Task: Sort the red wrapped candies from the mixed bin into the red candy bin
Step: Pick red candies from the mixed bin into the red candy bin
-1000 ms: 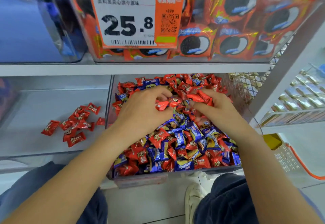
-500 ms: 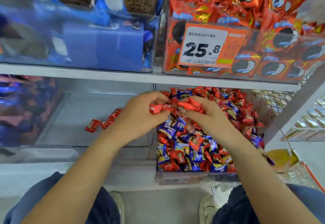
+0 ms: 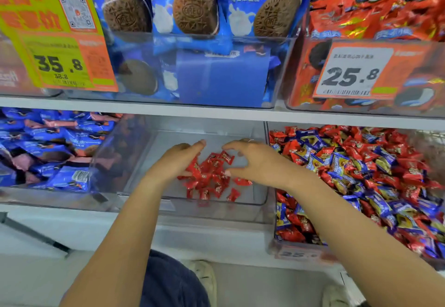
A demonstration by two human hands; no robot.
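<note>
A clear red candy bin (image 3: 260,200) sits on the lower shelf, with a small heap of red wrapped candies (image 3: 208,174) on its floor. My left hand (image 3: 177,159) and my right hand (image 3: 255,159) hover over that heap with fingers spread and nothing in them. Several red candies lie or fall just below my palms. To the right stands the mixed bin (image 3: 301,251), full of red and blue wrapped candies (image 3: 361,169).
A bin of blue snack packets (image 3: 48,150) stands to the left of the red candy bin. The upper shelf holds bins of blue biscuit packs (image 3: 192,42) and red biscuit packs (image 3: 375,5) with price tags (image 3: 351,73). My knee and shoe show below.
Both hands carried a bunch of red candies from above the mixed bin leftward to the red candy bin and let them go there. The heap in that bin has grown.
</note>
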